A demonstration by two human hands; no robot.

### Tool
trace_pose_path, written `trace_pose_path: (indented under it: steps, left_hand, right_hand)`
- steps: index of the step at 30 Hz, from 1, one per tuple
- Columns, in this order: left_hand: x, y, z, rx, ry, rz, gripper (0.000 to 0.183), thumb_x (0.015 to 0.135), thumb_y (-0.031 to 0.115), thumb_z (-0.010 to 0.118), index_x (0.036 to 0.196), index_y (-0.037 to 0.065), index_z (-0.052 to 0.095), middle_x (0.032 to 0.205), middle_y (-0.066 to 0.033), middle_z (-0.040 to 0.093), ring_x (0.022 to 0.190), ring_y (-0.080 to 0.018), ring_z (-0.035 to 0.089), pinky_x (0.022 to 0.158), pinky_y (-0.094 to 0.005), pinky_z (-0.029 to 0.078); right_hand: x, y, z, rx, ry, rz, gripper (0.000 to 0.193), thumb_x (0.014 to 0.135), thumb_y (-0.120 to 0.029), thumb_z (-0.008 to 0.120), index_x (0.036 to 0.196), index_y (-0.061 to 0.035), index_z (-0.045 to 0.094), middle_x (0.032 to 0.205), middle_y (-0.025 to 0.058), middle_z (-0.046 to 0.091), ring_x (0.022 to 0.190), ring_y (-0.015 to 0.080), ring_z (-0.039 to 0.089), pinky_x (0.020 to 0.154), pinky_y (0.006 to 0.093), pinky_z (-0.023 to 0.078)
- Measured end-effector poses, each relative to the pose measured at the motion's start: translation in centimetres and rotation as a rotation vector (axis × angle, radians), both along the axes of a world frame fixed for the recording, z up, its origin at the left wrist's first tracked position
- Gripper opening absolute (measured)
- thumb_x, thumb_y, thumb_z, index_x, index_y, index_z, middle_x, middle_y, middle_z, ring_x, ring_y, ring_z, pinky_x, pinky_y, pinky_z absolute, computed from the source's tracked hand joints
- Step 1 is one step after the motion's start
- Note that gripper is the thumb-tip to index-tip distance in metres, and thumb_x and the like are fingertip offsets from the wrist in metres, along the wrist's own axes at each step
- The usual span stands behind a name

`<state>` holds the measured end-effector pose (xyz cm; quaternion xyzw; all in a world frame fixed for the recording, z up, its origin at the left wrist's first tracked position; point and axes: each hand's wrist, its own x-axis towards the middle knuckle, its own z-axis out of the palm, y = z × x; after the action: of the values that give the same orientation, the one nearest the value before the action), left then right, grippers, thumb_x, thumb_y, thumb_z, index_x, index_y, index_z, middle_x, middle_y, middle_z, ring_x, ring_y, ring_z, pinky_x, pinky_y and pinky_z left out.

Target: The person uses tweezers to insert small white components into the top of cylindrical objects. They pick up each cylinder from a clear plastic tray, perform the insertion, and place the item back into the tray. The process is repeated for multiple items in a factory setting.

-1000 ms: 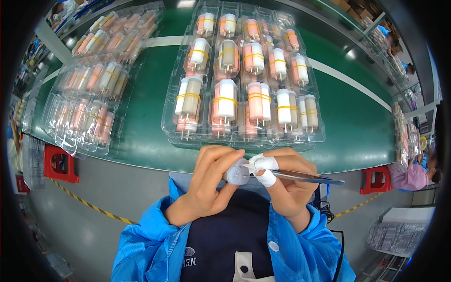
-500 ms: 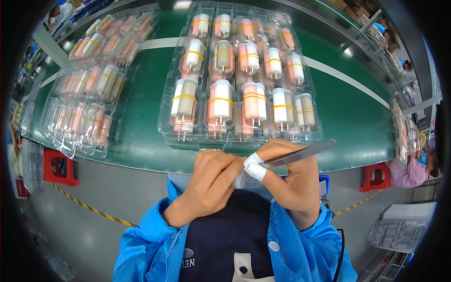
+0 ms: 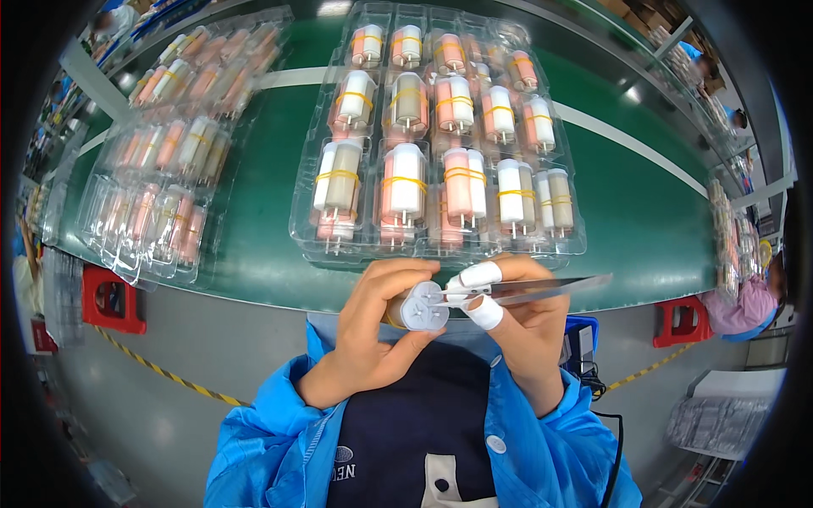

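Note:
In front of my chest, my left hand [image 3: 370, 326] is wrapped round a bundle of cylinders [image 3: 417, 315], their pale round ends turned up toward me. A pair of metal tweezers [image 3: 555, 289] is held by my right hand [image 3: 529, 326], pinched between thumb and index finger, both covered in white tape. The tweezer tips touch or nearly touch the ends of the bundle. Just beyond my hands, a clear plastic tray [image 3: 299, 222] holds rows of white, pink and grey cylinder bundles [image 3: 407, 179] with yellow rubber bands and thin pins at their near ends.
More filled clear trays [image 3: 93, 222] lie on the left of the green table [image 3: 631, 220]. Red stools [image 3: 113, 300] [image 3: 683, 320] stand at the floor on both sides. A blue bin [image 3: 580, 334] sits by my right elbow. A person in pink [image 3: 735, 295] is at the far right.
My left hand has turned the bundle so its ends now face up. My right hand's fingers have spread slightly on the tweezers, whose two arms now show apart.

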<state>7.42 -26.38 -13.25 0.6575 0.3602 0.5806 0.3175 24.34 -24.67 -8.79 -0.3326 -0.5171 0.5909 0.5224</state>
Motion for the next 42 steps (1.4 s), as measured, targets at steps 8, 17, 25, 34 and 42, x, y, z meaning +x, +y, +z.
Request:
trace_pose_path:
  steps: [8,17,25,34,42]
  left_hand:
    - [0.3,-0.8,-0.3,-0.08,-0.069,-0.013,0.053,0.072,-0.001,0.071,0.118,-0.002,0.046,0.112,-0.0195,0.053,0.096,-0.0308,0.056,0.083,-0.0363,0.045]
    - [-0.3,-0.1,-0.1,0.103,0.217,0.051,0.058,0.066,-0.007,0.067,0.12,-0.002,0.048,0.108,-0.0209,0.053,0.094,-0.0364,0.052,0.081,-0.0404,0.043]
    - [-0.4,0.0,0.0,0.149,0.267,0.085,0.062,0.059,-0.01,0.064,0.119,-0.003,0.051,0.106,-0.0198,0.053,0.093,-0.0361,0.052,0.08,-0.0411,0.044]
    - [-0.4,0.2,0.1,0.175,0.279,0.083,0.062,0.058,-0.011,0.064,0.118,-0.003,0.052,0.105,-0.0195,0.054,0.091,-0.0356,0.052,0.078,-0.041,0.044]
    - [-0.4,0.3,0.3,0.202,0.329,0.126,0.061,0.055,-0.013,0.059,0.115,-0.005,0.053,0.103,-0.0198,0.054,0.089,-0.0355,0.052,0.076,-0.0413,0.044]
  right_hand:
    - [-0.3,-0.3,0.3,0.153,-0.02,-0.118,0.018,0.077,0.001,0.07,0.095,0.0022,0.065,0.091,0.013,0.066,0.082,0.017,0.062,0.071,0.027,0.049]
    - [-0.8,0.1,0.2,0.298,-0.177,-0.1,0.016,0.078,0.0,0.069,0.093,0.0022,0.066,0.087,0.0135,0.067,0.079,0.0189,0.063,0.068,0.0278,0.049]
    - [-0.9,0.1,0.2,0.298,-0.222,-0.107,0.016,0.077,0.0,0.07,0.092,0.0029,0.066,0.086,0.0141,0.066,0.078,0.0188,0.063,0.068,0.028,0.049]
    - [-0.8,0.1,-0.5,0.295,-0.14,-0.114,0.013,0.078,0.001,0.069,0.091,0.0025,0.066,0.085,0.0136,0.066,0.076,0.0177,0.062,0.066,0.0271,0.049]
    - [-0.8,0.7,-0.2,0.42,-0.274,-0.114,0.014,0.077,0.003,0.068,0.09,0.0027,0.065,0.083,0.0136,0.065,0.072,0.0189,0.063,0.062,0.0278,0.049]
